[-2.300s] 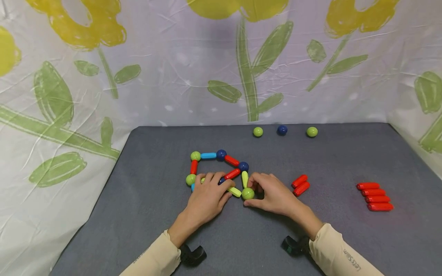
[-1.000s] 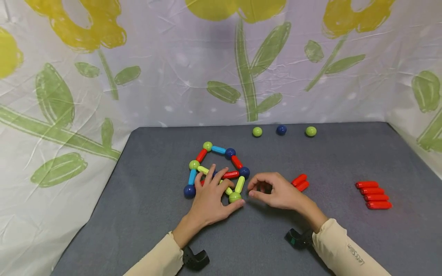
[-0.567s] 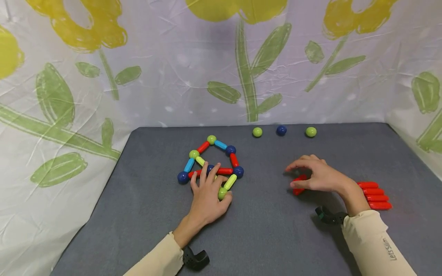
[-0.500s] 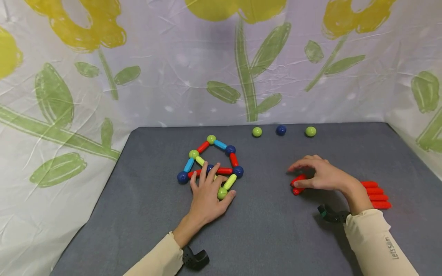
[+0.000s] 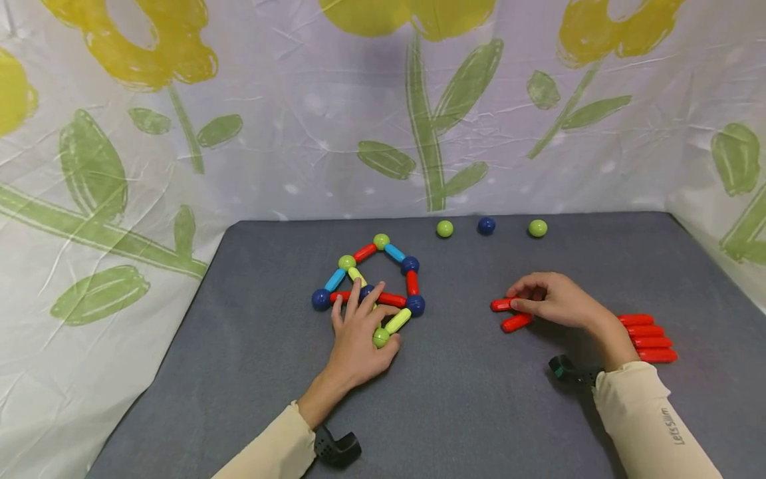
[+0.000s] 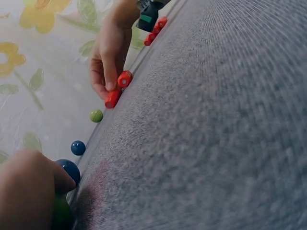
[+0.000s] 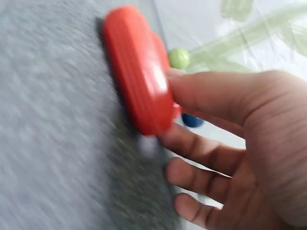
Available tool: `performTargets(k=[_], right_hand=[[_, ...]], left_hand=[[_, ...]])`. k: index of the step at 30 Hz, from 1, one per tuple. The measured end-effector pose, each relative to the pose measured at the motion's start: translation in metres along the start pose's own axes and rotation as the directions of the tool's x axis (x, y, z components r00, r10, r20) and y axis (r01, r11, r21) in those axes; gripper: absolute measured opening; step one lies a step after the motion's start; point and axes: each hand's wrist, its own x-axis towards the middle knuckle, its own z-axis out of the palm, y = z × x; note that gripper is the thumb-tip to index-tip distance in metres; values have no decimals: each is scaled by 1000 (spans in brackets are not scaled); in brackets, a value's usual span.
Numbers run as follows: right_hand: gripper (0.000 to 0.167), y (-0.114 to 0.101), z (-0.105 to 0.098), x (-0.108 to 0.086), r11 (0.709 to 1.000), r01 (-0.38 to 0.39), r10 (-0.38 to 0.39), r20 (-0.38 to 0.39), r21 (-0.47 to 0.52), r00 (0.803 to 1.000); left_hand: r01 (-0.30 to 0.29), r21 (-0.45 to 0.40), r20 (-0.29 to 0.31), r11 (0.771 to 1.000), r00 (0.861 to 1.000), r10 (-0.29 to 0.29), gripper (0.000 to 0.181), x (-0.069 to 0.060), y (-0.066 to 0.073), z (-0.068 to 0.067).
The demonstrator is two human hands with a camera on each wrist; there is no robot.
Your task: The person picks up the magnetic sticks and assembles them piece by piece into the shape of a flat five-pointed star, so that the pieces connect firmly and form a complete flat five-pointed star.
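Observation:
A frame of magnetic sticks and balls, in red, blue and yellow-green, lies flat on the table. My left hand rests over its near part with fingers spread. The thumb lies beside a green ball, and the fingers hide part of the sticks. Farther right, my right hand pinches a red magnetic stick between thumb and fingers. A second red stick lies just in front of it, apart in the head view. In the right wrist view a red stick looms close to the thumb.
Two green balls and a blue ball stand in a row along the table's back edge. Several red sticks lie side by side at the right, partly behind the right wrist. A flowered cloth hangs behind the grey tabletop.
My right hand has left the green ball, gone right to the two red sticks and pinched one, which now lies apart from the other. The frame has turned and shifted under my left hand.

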Motion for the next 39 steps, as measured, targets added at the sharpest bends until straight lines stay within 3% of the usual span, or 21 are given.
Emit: performTargets(k=[6, 11, 19, 27, 39], right_hand=[[19, -10, 16, 8, 998, 53, -55, -50, -31, 997], [20, -22, 34, 15, 994, 106, -107, -56, -32, 993], [19, -45, 63, 21, 974, 227, -227, -30, -17, 973], [19, -59, 74, 23, 973, 232, -232, -16, -7, 973], [16, -61, 77, 24, 969, 248, -248, -17, 9, 969]], left_hand=[[3, 3, -44, 1000, 999, -3, 21, 0, 1, 0], [-11, -49, -14, 999, 1000, 10, 18, 1, 0, -1], [-77, -105, 47, 992, 995, 82, 13, 1, -1, -2], [-88, -77, 64, 993, 994, 93, 15, 1, -1, -2], [-85, -82, 73, 993, 993, 91, 15, 1, -1, -2]])
